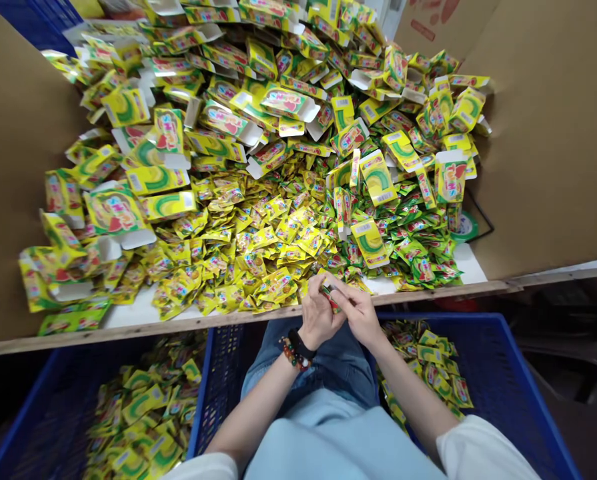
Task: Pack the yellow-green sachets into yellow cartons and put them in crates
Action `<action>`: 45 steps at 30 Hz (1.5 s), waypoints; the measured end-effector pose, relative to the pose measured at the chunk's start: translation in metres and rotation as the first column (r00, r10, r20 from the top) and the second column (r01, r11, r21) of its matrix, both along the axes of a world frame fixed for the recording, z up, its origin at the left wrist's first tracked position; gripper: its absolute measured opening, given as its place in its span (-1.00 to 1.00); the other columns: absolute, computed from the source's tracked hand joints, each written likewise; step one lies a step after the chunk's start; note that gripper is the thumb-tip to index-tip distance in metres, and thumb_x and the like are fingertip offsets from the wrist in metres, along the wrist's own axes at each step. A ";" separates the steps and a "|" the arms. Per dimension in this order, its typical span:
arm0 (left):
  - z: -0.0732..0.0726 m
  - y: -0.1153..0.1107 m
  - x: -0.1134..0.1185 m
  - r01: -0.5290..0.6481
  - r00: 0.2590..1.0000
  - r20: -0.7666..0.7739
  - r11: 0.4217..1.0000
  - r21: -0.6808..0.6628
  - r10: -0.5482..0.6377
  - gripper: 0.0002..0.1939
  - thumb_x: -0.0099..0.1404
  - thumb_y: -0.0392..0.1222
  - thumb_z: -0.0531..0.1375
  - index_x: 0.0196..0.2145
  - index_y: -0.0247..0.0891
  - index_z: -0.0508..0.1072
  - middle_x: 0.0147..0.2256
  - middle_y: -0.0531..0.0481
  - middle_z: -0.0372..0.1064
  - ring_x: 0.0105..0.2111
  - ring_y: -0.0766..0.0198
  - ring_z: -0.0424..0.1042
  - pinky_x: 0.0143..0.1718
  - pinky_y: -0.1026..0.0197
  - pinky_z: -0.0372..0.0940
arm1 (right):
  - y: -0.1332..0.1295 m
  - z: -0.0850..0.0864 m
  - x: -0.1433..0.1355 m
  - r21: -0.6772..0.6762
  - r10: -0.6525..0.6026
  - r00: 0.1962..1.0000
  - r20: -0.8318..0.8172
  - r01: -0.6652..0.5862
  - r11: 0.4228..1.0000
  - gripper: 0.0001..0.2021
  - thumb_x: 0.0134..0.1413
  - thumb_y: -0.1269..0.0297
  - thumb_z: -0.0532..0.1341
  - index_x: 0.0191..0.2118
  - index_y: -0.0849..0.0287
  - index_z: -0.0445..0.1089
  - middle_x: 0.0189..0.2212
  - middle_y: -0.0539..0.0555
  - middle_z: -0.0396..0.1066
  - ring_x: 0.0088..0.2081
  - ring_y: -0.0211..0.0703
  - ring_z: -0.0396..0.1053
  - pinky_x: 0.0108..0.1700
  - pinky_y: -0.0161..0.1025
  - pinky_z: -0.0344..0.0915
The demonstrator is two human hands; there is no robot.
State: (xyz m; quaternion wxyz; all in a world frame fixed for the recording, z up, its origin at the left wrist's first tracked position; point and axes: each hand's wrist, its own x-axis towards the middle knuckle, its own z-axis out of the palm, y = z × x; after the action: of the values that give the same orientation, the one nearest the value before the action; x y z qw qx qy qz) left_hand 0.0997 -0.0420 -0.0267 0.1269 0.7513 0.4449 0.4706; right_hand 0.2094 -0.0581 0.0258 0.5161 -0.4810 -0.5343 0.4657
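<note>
Two bare hands are seen from above at the front edge of a desk [258,319]; clock directions are given from the hands, with 12 o'clock pointing away from the body. A small pack [333,300], with red and green showing, is held between the left hand [317,321] and the right hand [362,316]; the fingers of the left hand are curled around it, and the fingers of the right hand are closed on it from the 3 o'clock side; it is partly covered by them, so whether it is a carton or a sachet cannot be told. A beaded bracelet [297,358] and a dark band [303,344] are worn on the left wrist.

Yellow sachets [278,285] are heaped from 9 to 12 o'clock; green sachets [422,268] are piled at 2 to 3 o'clock, with a roll of green tape [464,227] just beyond them. Yellow and green cartons [378,179], many with white flaps open, are stacked behind and over the sachets from 10 to 2 o'clock. The heap is flanked by brown cardboard panels [543,147]; below the desk, blue crates [523,373] holding more small packs are placed at 8 and 4 o'clock.
</note>
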 end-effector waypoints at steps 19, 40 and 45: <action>0.002 -0.002 0.005 -0.031 1.000 -0.004 0.996 -0.080 0.031 -0.47 0.26 -0.11 0.08 0.16 -0.24 0.09 -0.08 -0.28 0.33 -0.13 -0.02 0.43 -0.23 0.00 0.37 | 0.000 -0.005 -0.005 0.061 -0.213 0.972 0.095 0.208 0.976 -0.72 0.18 0.22 0.18 -0.04 0.04 0.53 -0.07 0.08 0.54 -0.03 0.01 0.52 0.05 -0.01 0.44; 0.043 0.011 -0.004 -0.218 0.900 -0.414 0.965 -0.146 0.140 -0.68 0.26 -0.17 0.22 -0.04 -0.28 0.42 -0.15 -0.19 0.40 -0.15 0.00 0.34 -0.25 0.08 0.31 | 0.030 -0.029 0.045 0.097 -0.285 0.405 0.869 0.425 0.900 -0.61 0.18 -0.04 0.14 -0.37 0.21 0.45 -0.40 0.27 0.51 -0.30 0.04 0.45 -0.28 -0.15 0.26; 0.042 0.004 0.009 -0.113 0.923 -0.383 0.947 -0.301 -0.012 -0.84 0.34 -0.17 0.13 -0.22 -0.26 0.48 -0.29 -0.11 0.44 -0.28 0.13 0.43 -0.29 0.16 0.31 | 0.049 -0.045 0.044 0.026 -0.329 0.722 0.609 0.396 0.918 -0.70 -0.05 0.01 0.31 -0.48 0.13 0.34 -0.48 0.04 0.40 -0.38 -0.10 0.35 -0.27 -0.21 0.22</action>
State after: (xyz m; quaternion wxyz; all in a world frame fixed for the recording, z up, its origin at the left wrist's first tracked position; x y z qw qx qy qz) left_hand 0.1085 -0.0377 0.0155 0.1451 0.7860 0.5503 0.2414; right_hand 0.2537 -0.0095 -0.0187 0.3740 -0.7252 -0.5401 0.2059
